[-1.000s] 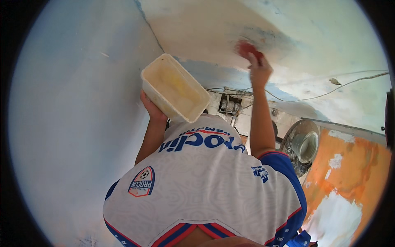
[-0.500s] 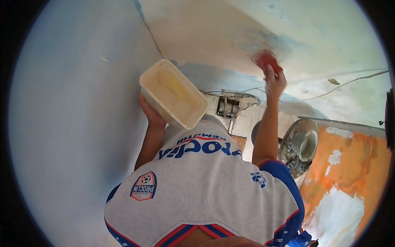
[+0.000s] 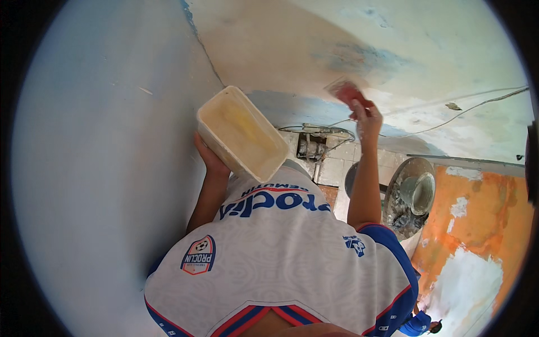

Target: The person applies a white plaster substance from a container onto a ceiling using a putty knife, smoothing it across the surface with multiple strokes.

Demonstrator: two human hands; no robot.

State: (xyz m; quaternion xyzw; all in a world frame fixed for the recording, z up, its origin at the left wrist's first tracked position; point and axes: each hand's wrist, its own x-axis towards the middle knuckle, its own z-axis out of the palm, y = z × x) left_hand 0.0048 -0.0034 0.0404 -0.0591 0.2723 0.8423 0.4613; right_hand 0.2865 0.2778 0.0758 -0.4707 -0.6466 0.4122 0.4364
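My left hand (image 3: 212, 160) is closed around the side of a pale rectangular plastic tub (image 3: 223, 155), holding it tilted in front of my body. Cream residue with a yellow patch shows inside. To the right, my right hand (image 3: 368, 119) grips a red putty scraper (image 3: 349, 93) with a thin, wide blade pointing up and left. Beyond the blade is the patchy plastered wall (image 3: 303, 50), with a grey-blue stained area on it. Whether the blade touches the wall I cannot tell.
A smooth bluish wall (image 3: 101, 168) stands close on my left. Below lie a dusty motor-like device (image 3: 310, 147) and cables on the tiled floor. At right are a round splattered stand with a white bucket (image 3: 422, 194), an orange wall (image 3: 477, 213) and a person in blue (image 3: 415, 324).
My right hand has drawn the scraper down and slightly left, away from the stained patch; it was blurred before. The tub has shifted slightly right and down in my left hand.
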